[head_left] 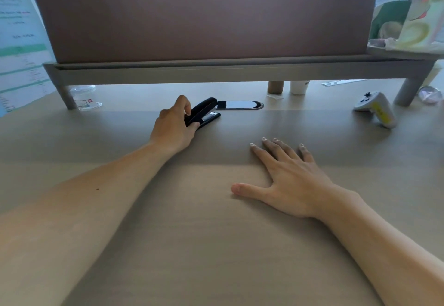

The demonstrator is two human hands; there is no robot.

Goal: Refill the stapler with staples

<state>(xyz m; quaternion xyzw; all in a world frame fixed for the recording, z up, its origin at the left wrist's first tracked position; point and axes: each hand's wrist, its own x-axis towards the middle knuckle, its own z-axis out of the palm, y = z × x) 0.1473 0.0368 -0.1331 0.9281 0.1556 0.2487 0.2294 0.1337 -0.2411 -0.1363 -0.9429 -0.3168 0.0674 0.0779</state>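
Observation:
A black stapler (204, 112) lies on the beige desk (216, 233), just in front of the raised shelf. My left hand (176, 126) grips its rear end, thumb on top and fingers wrapped underneath, and the stapler's nose points to the right. My right hand (289, 177) rests flat on the desk nearer to me, palm down with fingers spread, holding nothing. No staples are visible.
A brown partition (204, 14) on a grey shelf (216, 71) with legs crosses the desk. Behind the stapler lies an oval cable port (240, 105). A clear plastic cup (84, 97) is at the left, two small cups (287, 86) under the shelf, a white controller (374, 108) at the right.

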